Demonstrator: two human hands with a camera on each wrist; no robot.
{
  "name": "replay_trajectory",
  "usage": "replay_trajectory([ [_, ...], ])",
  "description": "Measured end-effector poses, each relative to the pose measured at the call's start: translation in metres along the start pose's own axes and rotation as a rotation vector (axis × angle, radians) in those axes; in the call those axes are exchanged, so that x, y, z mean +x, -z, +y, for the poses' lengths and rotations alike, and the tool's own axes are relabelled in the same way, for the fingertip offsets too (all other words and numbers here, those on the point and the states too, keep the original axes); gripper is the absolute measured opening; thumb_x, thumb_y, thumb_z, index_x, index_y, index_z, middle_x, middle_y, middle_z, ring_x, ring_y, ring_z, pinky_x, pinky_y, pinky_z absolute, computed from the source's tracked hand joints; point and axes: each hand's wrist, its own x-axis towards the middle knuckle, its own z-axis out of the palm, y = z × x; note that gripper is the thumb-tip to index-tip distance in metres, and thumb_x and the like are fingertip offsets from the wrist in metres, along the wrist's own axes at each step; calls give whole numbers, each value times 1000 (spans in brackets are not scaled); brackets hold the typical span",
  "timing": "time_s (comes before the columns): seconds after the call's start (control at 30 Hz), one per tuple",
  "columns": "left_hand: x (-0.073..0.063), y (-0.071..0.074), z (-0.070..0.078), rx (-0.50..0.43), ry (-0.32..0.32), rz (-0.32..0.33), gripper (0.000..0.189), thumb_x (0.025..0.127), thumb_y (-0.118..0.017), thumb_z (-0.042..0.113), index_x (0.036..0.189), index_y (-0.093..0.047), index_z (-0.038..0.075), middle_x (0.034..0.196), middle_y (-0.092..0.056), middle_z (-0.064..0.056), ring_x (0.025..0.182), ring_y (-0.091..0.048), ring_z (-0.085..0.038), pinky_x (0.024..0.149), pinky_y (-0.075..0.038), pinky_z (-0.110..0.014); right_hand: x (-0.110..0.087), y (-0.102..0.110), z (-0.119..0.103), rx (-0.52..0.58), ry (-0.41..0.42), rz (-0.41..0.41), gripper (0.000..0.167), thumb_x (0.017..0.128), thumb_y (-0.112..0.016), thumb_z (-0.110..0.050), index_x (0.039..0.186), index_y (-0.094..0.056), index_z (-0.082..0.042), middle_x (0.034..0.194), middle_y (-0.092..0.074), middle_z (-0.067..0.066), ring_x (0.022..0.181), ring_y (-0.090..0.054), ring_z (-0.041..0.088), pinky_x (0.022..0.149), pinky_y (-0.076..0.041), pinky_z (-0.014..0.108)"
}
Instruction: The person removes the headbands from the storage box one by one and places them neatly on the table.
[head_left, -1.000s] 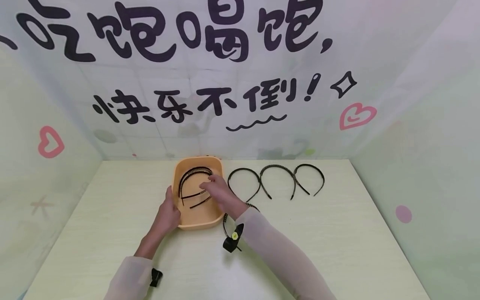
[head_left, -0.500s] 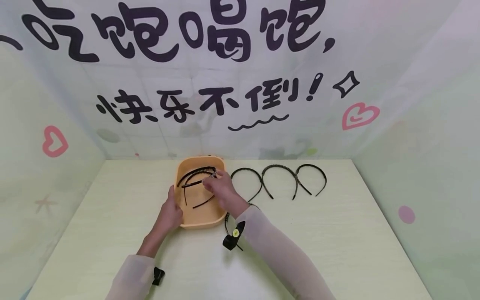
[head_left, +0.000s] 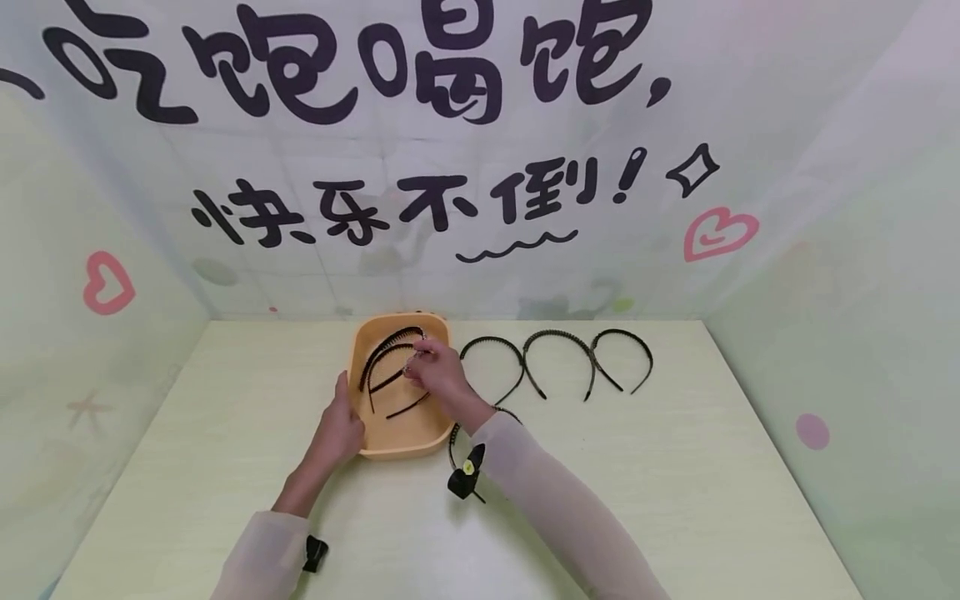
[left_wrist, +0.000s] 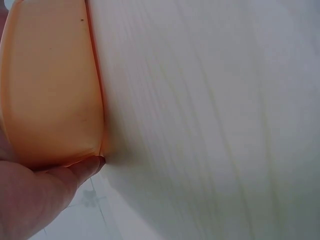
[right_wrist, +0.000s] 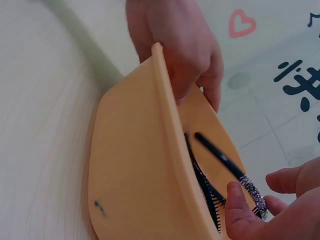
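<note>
A peach-orange plastic basket (head_left: pixel 403 432) stands toward the back of the table, with several dark toothed headbands (head_left: pixel 372 400) inside. My left hand (head_left: pixel 341 427) grips the basket's left wall, thumb inside the rim. In the left wrist view, that hand's thumb (left_wrist: pixel 82 170) lies along the basket's lower edge. Over the basket's right part, my right hand (head_left: pixel 441 375) pinches a black headband (right_wrist: pixel 220 155) by its glittery section, between thumb and fingers. One black end of this headband points left into the basket, and the rest is largely hidden by the hand.
Three dark headbands lie in a row right of the basket: a left one (head_left: pixel 491 339), a middle one (head_left: pixel 557 333) and a right one (head_left: pixel 633 335). Another headband (head_left: pixel 452 446) lies partly hidden under my right wrist. A printed wall (head_left: pixel 420 283) stands behind the table.
The pinched headband's free end rose inside the basket, then dipped again, and the headbands around it shifted. My left hand keeps its grip on the basket.
</note>
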Motion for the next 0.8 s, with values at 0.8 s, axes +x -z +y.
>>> replay_trajectory([
  [0.8, 1, 0, 0, 10, 14, -8, 76, 89, -31, -8, 154, 8, -8, 140, -39, -44, 93, -56, -36, 75, -47, -41, -7, 21, -16, -180, 158, 121, 31, 90, -70, -5, 121, -68, -3, 96, -76, 13, 57, -65, 10, 70, -59, 43],
])
